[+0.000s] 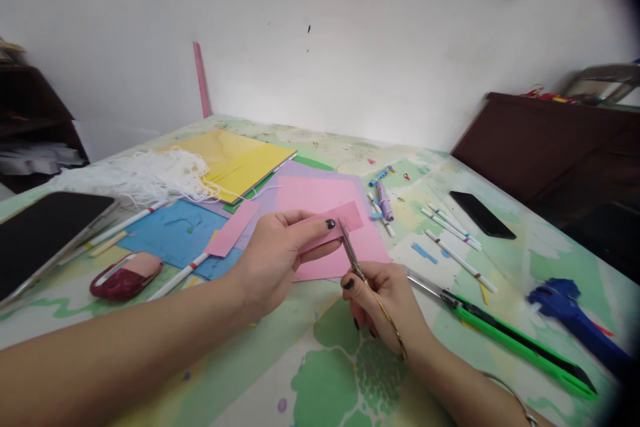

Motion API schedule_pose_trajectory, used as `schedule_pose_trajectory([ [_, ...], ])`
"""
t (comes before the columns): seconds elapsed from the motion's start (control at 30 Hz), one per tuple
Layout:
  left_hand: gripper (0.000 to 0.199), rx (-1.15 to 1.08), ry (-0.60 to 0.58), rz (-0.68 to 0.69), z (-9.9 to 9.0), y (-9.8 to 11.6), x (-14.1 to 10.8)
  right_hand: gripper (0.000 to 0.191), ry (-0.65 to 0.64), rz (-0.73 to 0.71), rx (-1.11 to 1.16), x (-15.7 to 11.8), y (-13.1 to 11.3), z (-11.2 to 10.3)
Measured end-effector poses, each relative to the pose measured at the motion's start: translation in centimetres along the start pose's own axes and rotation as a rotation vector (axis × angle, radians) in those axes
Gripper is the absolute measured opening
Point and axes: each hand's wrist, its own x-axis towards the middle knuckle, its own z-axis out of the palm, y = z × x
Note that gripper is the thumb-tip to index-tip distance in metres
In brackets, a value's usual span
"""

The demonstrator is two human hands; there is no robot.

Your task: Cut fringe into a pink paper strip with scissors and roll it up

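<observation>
One pink paper strip (353, 215) pinched in left hand (280, 250), scissors (353, 259) (gold-handled) at strip, grasped in right hand (389, 295)

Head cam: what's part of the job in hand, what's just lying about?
In use:
- pink paper strip, in left hand
- scissors, in right hand

Apparently just lying about:
- green box cutter
- right-side black phone
- white string

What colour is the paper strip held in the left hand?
The paper strip is pink, seen best in the head view.
</observation>
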Motion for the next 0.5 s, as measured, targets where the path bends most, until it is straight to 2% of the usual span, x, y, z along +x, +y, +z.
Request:
schedule_pose_trajectory([
  [0.5,0.008,-0.013,-0.001,0.006,0.00,-0.09,-0.03,0.037,0.023,0.040,0.006,0.07,-0.57,0.01],
])
